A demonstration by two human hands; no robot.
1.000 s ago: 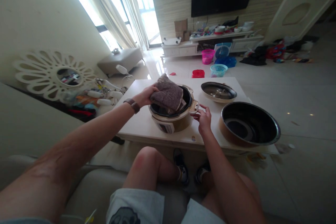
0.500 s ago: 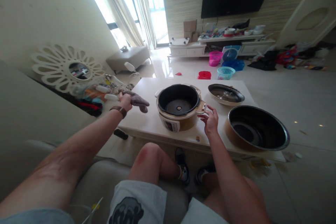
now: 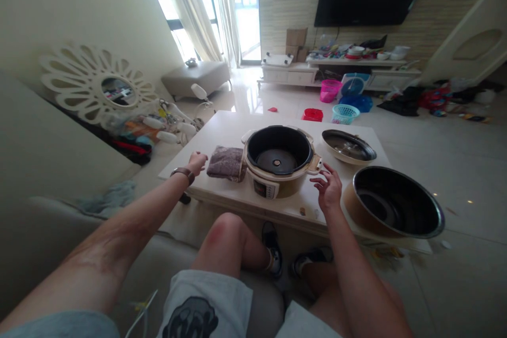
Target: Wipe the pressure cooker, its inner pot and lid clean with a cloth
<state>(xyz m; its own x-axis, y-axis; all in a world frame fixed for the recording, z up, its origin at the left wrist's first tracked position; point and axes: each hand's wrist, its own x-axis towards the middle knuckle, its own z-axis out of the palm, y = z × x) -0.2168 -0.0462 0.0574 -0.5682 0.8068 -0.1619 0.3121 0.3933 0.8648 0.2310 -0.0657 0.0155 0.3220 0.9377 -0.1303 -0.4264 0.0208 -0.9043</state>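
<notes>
A folded greyish-brown cloth [image 3: 225, 163] lies on the white table [image 3: 186, 169], against the left side of an electric pressure cooker [image 3: 263, 179]. Just left of the cloth, my left hand [image 3: 197, 162] is apart from it, its fingers curled in with nothing visible in them. The cooker stands with its lid off, so its dark inside and the round piece at its bottom show. My right hand [image 3: 329, 187] is by the cooker's right handle [image 3: 316, 165], fingers spread and bent, holding nothing; whether a fingertip touches the handle is unclear.
Right of the cooker lie an upturned lid [image 3: 348, 147] and a large dark-lined inner pot [image 3: 396, 200] near the table's edge. A small brown scrap [image 3: 302, 212] is at the front edge. Baskets [image 3: 345, 114] stand on the floor behind; a white floral mirror [image 3: 99, 84] is left.
My left hand has let go of the cloth, which now lies folded on the table beside the cooker. My right hand stays by the handle. The view has shifted slightly.
</notes>
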